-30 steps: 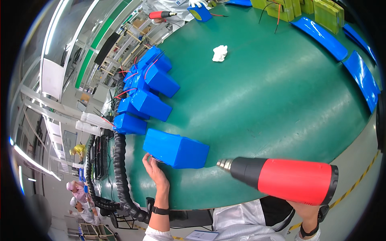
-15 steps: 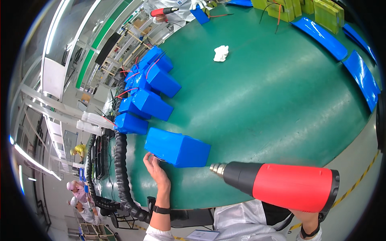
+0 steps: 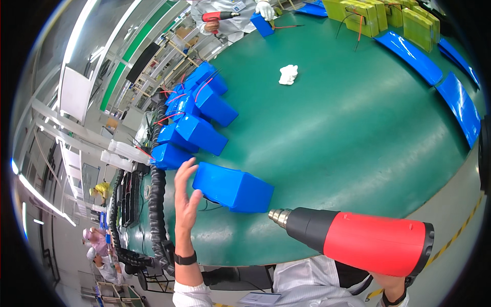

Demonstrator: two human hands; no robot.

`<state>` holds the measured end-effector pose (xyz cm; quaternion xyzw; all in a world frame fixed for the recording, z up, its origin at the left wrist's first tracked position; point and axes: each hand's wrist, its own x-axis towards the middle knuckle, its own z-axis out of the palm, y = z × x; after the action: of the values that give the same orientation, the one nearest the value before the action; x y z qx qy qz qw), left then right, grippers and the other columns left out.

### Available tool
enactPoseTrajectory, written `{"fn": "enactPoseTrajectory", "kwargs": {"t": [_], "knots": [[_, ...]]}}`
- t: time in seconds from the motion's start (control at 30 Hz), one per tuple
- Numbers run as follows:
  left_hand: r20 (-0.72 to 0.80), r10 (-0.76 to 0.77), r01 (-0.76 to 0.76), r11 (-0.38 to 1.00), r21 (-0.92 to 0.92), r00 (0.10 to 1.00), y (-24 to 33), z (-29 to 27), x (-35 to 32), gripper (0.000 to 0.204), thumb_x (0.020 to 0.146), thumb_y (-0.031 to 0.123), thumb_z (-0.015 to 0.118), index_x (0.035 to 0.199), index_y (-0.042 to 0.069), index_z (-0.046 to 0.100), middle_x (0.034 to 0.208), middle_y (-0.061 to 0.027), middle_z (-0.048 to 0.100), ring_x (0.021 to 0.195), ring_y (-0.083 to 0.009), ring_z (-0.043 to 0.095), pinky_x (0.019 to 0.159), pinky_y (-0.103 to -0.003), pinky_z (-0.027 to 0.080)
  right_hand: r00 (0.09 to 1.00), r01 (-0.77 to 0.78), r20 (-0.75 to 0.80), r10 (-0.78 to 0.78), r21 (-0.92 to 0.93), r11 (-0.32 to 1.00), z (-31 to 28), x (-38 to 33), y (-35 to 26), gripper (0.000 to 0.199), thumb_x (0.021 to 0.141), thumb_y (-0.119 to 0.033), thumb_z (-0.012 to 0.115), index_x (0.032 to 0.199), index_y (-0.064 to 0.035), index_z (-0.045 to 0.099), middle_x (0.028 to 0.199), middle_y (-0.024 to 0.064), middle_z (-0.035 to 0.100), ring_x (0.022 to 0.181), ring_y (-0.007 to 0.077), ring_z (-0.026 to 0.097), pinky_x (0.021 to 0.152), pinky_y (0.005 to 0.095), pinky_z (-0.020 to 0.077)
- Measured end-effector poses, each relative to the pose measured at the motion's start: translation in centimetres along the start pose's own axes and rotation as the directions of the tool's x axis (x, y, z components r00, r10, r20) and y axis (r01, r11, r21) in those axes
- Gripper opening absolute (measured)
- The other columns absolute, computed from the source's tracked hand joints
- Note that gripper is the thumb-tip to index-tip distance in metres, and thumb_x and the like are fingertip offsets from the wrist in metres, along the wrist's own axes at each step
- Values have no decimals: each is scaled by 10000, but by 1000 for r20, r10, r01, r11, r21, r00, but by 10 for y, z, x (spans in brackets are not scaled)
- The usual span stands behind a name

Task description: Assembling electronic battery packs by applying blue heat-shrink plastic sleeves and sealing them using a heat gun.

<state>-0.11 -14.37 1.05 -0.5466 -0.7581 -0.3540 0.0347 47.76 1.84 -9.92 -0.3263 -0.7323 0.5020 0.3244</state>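
A blue shrink-wrapped battery pack (image 3: pixel 232 187) lies on the green table (image 3: pixel 327 138) in front of me. Just left of its end face is my left hand (image 3: pixel 185 199), raised with fingers and thumb apart and nothing held. A red and black heat gun (image 3: pixel 376 240) is in my right hand (image 3: pixel 389 282). The gun's body hides most of those fingers, while its metal nozzle points left, close to the pack's lower right corner without touching it. A dark wire shows under the pack's near left edge.
Several blue battery packs (image 3: pixel 215 105) with red and black leads stand along the left, beside a black corrugated hose (image 3: pixel 157 204). A crumpled white wad (image 3: pixel 288 74) lies farther back. Blue sleeves (image 3: pixel 409 57) and yellow-green packs (image 3: pixel 362 18) line the far right. Across the table, a co-worker holds another heat gun (image 3: pixel 219 16).
My left hand has let go of the pack's near left edge and moved left and up, its fingers opening. The heat gun stays nearly where it was beside the pack.
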Motion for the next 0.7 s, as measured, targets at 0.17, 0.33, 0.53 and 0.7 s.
{"fn": "enactPoseTrajectory", "kwargs": {"t": [0.17,0.33,0.53,0.7], "knots": [[254,-61,89,991,-101,965,-3,-14,17,809,777,479,799,1428,51,578,1479,-134,498,1402,-321,461,1177,-440,338,999,-6,-49,6,-2,1000,4,-4,-1,574,822,-84,867,1345,-45,634,1315,141,681,1230,274,638,1058,425,492],[108,-8,7,1000,10,994,1,-5,0,776,725,439,845,1345,27,628,1267,-140,541,1214,-313,551,1054,-426,447,996,-22,-82,23,13,1000,3,-2,8,575,815,-88,873,1337,-42,638,1303,138,685,1214,272,646,1046,422,499],[-121,-191,211,960,184,974,41,-1,-56,691,782,408,824,1312,16,618,1220,-167,522,1152,-333,538,1000,-433,464,995,-30,-94,37,69,997,0,-6,23,575,806,-92,880,1327,-38,642,1289,135,691,1194,269,654,1032,419,508],[-56,-215,221,961,168,975,58,-5,-77,732,861,386,763,1438,-12,553,1257,-162,530,1186,-302,531,1038,-407,426,992,-42,-120,49,63,997,3,6,20,576,799,-95,886,1319,-35,645,1278,132,695,1177,267,661,1019,416,516]]}}
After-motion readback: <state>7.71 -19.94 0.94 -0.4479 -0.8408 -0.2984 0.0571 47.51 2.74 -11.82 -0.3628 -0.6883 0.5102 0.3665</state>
